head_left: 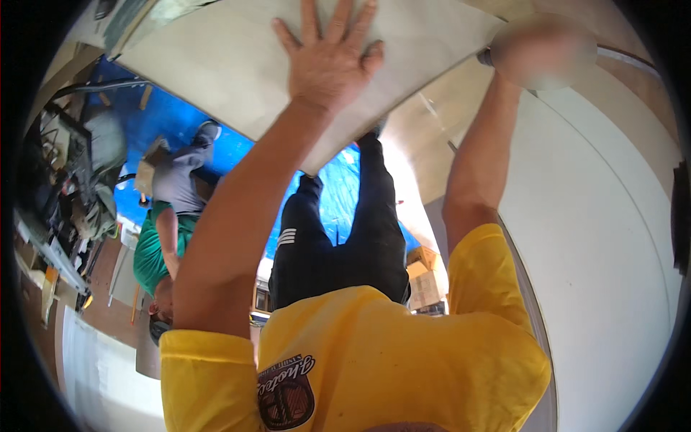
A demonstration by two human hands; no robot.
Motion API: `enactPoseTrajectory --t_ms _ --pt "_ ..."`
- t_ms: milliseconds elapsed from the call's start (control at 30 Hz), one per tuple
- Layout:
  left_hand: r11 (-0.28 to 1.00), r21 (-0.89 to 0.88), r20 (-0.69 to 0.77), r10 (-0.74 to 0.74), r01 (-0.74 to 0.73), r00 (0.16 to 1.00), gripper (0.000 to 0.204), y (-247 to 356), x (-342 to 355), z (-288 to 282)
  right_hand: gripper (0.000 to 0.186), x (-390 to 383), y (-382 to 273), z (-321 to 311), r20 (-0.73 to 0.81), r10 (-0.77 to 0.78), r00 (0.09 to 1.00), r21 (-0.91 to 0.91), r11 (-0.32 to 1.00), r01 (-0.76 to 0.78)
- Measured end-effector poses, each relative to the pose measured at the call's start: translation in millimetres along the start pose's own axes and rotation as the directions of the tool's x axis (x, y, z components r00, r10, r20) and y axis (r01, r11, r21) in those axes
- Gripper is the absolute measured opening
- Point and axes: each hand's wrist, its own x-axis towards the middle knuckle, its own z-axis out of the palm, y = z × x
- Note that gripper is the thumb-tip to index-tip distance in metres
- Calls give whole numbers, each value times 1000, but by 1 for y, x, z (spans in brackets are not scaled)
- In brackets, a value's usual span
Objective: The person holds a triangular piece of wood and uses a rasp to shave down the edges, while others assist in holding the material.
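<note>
My left hand (pixel 327 65) lies flat on a large pale board (pixel 209 61), its fingers spread and pointing away from me. The board spans the top of the view, and one corner points toward my legs. At the upper right, my right hand (pixel 543 52) is raised beside the board's right edge. It is blurred, but its rounded shape looks closed. A short dark end (pixel 486 57) sticks out on its left side, next to the board; what it belongs to is hidden.
A blue tarp (pixel 180 115) covers floor under the board. At the left, a person in a green shirt (pixel 147 252) bends low, close to a cluttered heap (pixel 75 173). A large white panel (pixel 590 252) stands along my right. Cardboard boxes (pixel 426 281) lie behind me.
</note>
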Motion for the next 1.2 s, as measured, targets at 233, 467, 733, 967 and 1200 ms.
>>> enactPoseTrajectory --t_ms 233,467,733,967,1200 --pt "995 -97 15 -23 25 1000 65 19 8 12 46 -33 -55 -49 157 189 969 155 965 -213" --pt "995 -91 31 -44 46 999 64 8 5 5 58 -161 -238 -126 305 506 807 441 676 -591" --pt "997 -44 138 -62 68 988 68 10 0 -3 54 -111 -122 -206 355 801 482 -236 575 -783" --pt "998 35 156 -50 45 986 69 15 12 4 36 -183 -141 -241 422 903 82 -324 234 -917" --pt "993 -5 44 117 -117 992 71 -16 18 -8 46 -271 -272 -171 580 813 -59 12 -80 -997"
